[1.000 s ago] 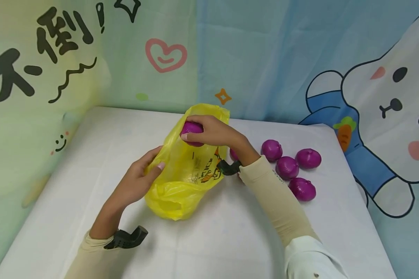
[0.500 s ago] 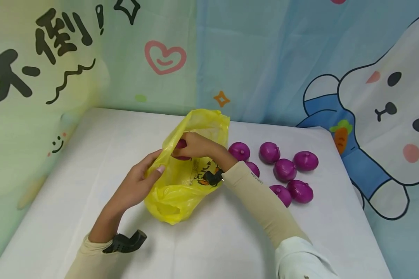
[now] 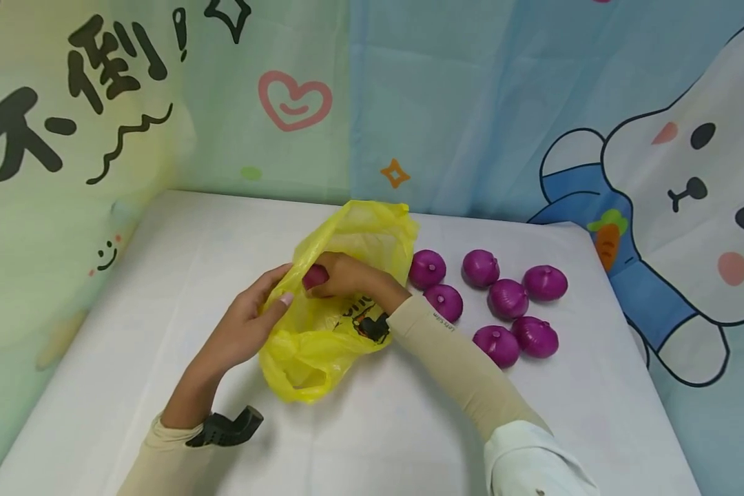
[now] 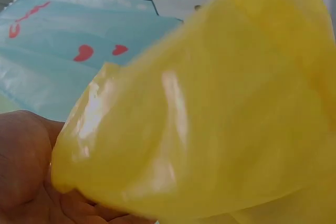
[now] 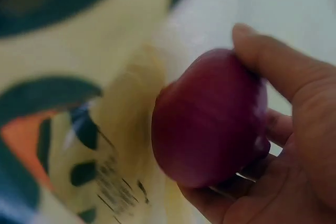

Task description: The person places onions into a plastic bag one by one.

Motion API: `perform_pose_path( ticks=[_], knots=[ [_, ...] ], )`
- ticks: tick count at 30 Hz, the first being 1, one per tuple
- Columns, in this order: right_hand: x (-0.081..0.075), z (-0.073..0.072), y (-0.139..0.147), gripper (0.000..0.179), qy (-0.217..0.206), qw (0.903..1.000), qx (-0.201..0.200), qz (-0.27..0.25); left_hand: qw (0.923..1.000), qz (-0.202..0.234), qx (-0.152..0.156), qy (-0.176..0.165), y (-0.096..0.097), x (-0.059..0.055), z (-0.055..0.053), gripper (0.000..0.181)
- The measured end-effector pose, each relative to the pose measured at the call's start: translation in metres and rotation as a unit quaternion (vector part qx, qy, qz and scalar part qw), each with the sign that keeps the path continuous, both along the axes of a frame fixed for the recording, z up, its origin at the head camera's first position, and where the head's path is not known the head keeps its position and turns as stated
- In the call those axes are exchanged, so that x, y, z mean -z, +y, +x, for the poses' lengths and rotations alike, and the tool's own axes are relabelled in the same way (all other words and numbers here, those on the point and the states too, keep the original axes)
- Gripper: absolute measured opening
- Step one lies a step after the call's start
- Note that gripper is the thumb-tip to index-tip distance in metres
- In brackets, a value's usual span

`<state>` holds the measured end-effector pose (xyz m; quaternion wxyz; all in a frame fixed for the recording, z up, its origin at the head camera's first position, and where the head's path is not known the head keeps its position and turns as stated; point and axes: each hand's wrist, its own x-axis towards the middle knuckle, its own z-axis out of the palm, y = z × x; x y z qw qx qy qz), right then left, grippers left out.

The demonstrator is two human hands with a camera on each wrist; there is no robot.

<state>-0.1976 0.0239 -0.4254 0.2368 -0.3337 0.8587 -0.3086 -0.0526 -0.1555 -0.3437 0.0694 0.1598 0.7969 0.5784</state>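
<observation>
A yellow plastic bag [image 3: 372,238] with printed lettering lies with its mouth spread. My left hand [image 3: 248,320] pinches the left side of its rim, thumb on the near side; in the left wrist view the bag [image 4: 199,114] covers most of that hand's fingers. Inside the bag's mouth, my right hand [image 3: 347,275] grips a purple onion [image 3: 315,276]. The right wrist view shows this onion [image 5: 210,119] between the thumb and curled fingers, close to the bag's printed wall.
To the right of the bag, several more purple onions [image 3: 508,299] sit on the white table [image 3: 372,441]. The nearest onion [image 3: 427,269] is right beside the bag's edge. A printed cloth backdrop [image 3: 434,96] hangs behind the table.
My right hand has carried the onion down and left, deeper into the bag. The bag's top has sagged lower. My left hand has stayed at the rim.
</observation>
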Motion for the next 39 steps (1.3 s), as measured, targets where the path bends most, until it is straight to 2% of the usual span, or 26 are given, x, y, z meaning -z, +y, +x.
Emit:
perform_pose_path(
  ticks=[3,6,11,14,18,21,26,29,34,39],
  knots=[
    [0.006,0.002,0.001,0.036,0.019,0.9996,-0.005,0.022,0.9999,-0.001,0.000,-0.017,-0.003,0.012,-0.003,0.041],
    [0.010,0.004,0.001,0.039,0.030,0.9988,-0.005,0.037,0.9997,-0.015,-0.006,-0.019,-0.007,0.022,-0.006,0.039],
    [0.009,0.007,0.001,0.050,0.048,0.9984,-0.006,0.031,0.9998,-0.012,-0.003,-0.016,-0.009,0.026,-0.008,0.037],
    [0.005,0.010,0.004,0.054,0.089,0.9954,-0.027,0.020,0.9998,-0.011,-0.007,-0.017,-0.011,0.026,-0.008,0.037],
    [-0.008,0.015,0.013,0.057,0.132,0.9898,-0.054,-0.003,0.9993,-0.023,-0.028,-0.013,-0.016,0.022,-0.007,0.036],
    [-0.020,0.021,0.021,0.058,0.133,0.9886,-0.065,-0.030,0.9991,-0.014,-0.031,-0.024,-0.016,0.014,-0.004,0.036],
    [-0.035,0.033,0.035,0.051,0.119,0.9862,-0.074,-0.087,0.9990,-0.015,-0.033,-0.028,-0.012,0.000,0.003,0.036],
    [-0.042,0.043,0.045,0.049,0.114,0.9870,-0.067,-0.092,0.9985,-0.027,-0.041,-0.023,-0.013,-0.004,0.005,0.036],
    [-0.049,0.059,0.065,0.047,0.105,0.9909,-0.028,-0.079,0.9985,-0.024,-0.041,-0.029,-0.015,-0.003,0.007,0.036],
    [-0.051,0.068,0.089,0.046,0.131,0.9844,0.009,-0.117,0.9988,-0.014,-0.038,-0.027,-0.014,-0.001,0.006,0.036]
  ],
)
